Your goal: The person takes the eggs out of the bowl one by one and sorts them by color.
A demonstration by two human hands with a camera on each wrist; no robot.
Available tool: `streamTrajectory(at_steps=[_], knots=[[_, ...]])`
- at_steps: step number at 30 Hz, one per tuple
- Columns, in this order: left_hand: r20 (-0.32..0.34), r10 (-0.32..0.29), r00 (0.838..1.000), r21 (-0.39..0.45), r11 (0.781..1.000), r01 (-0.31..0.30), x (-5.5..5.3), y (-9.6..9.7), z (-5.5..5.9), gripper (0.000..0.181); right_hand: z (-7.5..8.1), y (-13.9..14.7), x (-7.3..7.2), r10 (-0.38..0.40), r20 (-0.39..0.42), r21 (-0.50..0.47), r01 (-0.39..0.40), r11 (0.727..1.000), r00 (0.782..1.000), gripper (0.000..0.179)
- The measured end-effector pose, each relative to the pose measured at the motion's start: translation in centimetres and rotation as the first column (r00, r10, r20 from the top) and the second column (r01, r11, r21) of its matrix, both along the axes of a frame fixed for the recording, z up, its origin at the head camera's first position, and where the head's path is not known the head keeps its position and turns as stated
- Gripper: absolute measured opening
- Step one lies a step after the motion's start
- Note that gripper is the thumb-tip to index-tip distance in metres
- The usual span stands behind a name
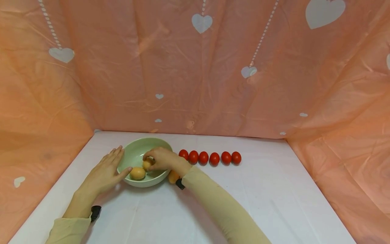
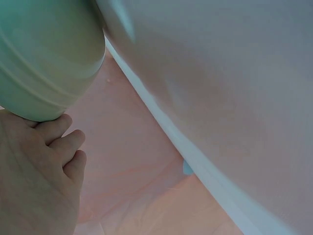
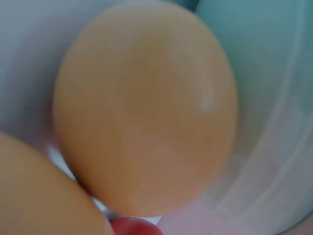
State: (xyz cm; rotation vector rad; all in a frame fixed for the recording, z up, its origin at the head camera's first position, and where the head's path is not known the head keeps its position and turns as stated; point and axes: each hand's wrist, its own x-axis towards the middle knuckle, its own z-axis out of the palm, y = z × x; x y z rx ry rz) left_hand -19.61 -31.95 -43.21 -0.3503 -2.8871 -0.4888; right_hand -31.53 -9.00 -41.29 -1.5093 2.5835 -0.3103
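Observation:
Inside a pale green bowl (image 1: 146, 183), my right hand (image 1: 163, 158) pinches a yellow-orange egg (image 1: 147, 165) between thumb and fingers. Another egg (image 1: 137, 173) lies in the bowl to its left. My left hand (image 1: 105, 173) rests at the bowl's left side with fingers extended, the thumb reaching over the rim. In the left wrist view, fingertips touch the bowl's outer wall (image 2: 49, 63). On the table, an egg (image 3: 146, 107) sits right beside the bowl, partly hidden under my right wrist in the head view.
A row of several red tomatoes (image 1: 214, 159) runs rightward from behind my right forearm. A smooth rounded orange shape (image 3: 39, 191) fills the right wrist view's lower left. White cloth covers the table (image 1: 268, 196); orange curtains with hearts (image 1: 195, 84) enclose the back and sides.

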Motion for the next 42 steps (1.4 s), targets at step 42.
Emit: streamTrajectory(at_steps=[42], knots=[[-0.028, -0.011, 1.000, -0.005, 1.000, 0.011, -0.2, 0.0, -0.2, 0.088, 2.7, 3.6, 1.9, -0.056, 0.050, -0.208, 0.065, 0.976, 0.997, 0.048]])
